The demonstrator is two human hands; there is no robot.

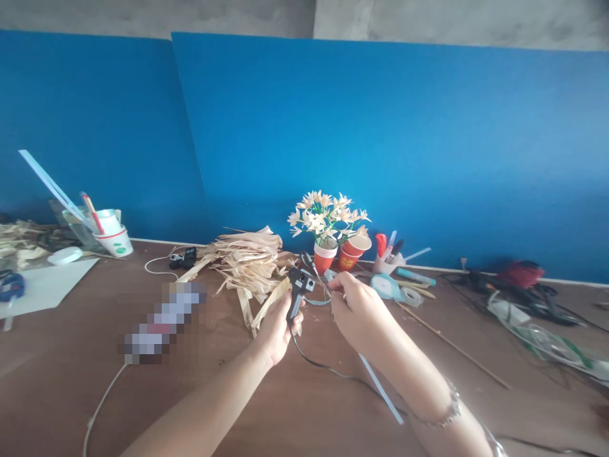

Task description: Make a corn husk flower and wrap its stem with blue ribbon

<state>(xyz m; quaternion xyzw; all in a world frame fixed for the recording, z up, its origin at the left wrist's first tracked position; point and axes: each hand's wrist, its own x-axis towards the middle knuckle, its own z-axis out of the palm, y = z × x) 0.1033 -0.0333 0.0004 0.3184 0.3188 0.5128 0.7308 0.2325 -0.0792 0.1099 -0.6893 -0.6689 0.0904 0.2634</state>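
My left hand (278, 327) is closed around a black corded hand tool (299, 292) with two shiny round spots near its upper end. Its exact kind I cannot make out. A black cord (328, 367) runs from its lower end across the table. Just to the right, my right hand (349, 298) has its fingers pinched together near the tool's head; what they hold is too small to name. Below the right forearm a pale flat strip (380, 388) sticks out. Dry husks (250, 260) lie in a pile beyond my left hand.
Cream-coloured flowers (320, 216) stand in stacked red paper cups (325, 259), beside a tilted red cup (348, 254). Tape (412, 296), a thin stick (457, 346) and tangled cables (528, 298) lie right. A white cup (114, 243) holds pens at left. A blue panel (380, 133) rises behind.
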